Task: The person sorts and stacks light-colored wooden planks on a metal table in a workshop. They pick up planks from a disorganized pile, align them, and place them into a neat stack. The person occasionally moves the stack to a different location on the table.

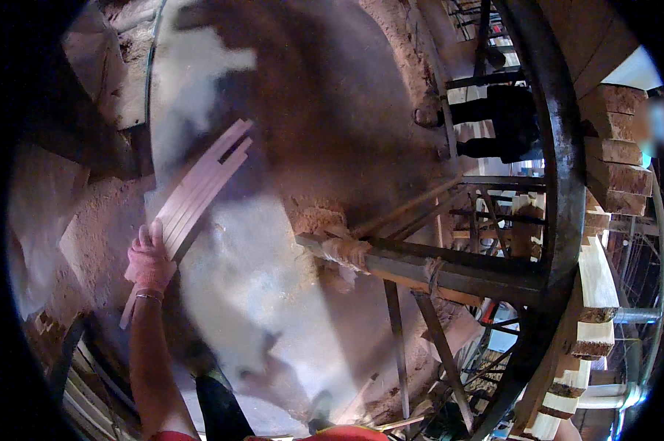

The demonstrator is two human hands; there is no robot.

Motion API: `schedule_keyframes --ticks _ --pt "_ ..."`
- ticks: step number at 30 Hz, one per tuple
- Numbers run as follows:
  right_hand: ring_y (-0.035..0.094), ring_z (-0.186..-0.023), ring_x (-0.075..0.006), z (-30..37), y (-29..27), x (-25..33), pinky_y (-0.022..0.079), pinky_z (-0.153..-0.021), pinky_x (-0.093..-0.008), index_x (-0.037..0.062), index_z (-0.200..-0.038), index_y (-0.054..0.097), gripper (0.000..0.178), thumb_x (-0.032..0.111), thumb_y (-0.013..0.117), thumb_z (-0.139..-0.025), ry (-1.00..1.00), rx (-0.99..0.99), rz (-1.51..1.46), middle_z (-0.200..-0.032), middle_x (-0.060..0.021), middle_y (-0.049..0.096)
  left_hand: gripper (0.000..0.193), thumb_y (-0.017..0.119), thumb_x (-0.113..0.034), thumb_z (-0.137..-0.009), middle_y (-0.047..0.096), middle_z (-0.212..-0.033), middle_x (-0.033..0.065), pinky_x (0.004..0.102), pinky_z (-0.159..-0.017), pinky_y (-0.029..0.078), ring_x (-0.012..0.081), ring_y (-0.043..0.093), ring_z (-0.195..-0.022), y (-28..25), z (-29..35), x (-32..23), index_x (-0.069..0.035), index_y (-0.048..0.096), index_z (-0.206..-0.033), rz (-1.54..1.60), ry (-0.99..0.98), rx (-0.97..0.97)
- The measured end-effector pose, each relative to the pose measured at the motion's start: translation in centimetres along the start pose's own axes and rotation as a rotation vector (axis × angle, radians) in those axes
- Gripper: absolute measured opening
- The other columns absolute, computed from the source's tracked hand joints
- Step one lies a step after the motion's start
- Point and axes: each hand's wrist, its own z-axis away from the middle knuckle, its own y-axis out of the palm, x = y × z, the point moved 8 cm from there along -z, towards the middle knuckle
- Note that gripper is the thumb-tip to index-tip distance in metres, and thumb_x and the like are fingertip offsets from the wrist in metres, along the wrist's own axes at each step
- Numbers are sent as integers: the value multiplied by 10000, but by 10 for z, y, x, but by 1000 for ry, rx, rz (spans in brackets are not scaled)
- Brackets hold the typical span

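My left hand [149, 257], in a pinkish work glove, is closed around a bundle of thin, slightly curved wooden strips [199, 187]. The strips slant up and to the right from the fist, over a dusty floor. Their far ends are uneven, with a narrow gap between two of them. A shorter end sticks out below the hand. The bare forearm comes up from the lower left edge, with a thin band at the wrist. My right hand does not show.
A dark metal frame [563, 147] curves down the right side, with a wooden beam [449, 270] joined to it. Stacked timber pieces [596, 283] stand beyond it. A person in dark clothing [504, 121] is at the upper right. Sawdust [321, 220] lies on the floor [236, 272].
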Motion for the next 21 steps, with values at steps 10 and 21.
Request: schedule_keyframes --ticks 10,21 --pt "601 -1334 -365 -25 15 -10 514 -1133 -475 63 -1563 480 622 466 563 -1096 57 128 -186 -1424 -185 639 1168 933 -87 -569 585 -1477 226 423 -1163 483 364 593 -1355 -105 175 -61 22 409 -1607 1212 -251 322" --pt "627 -1225 -293 -56 19 -60 541 -1062 -458 68 -1560 421 572 290 636 -1079 -244 132 191 -1309 -169 659 1231 909 -242 -627 580 -1379 83 373 -948 566 241 620 -1143 -408 344 -48 -97 292 -1682 1824 -313 154"
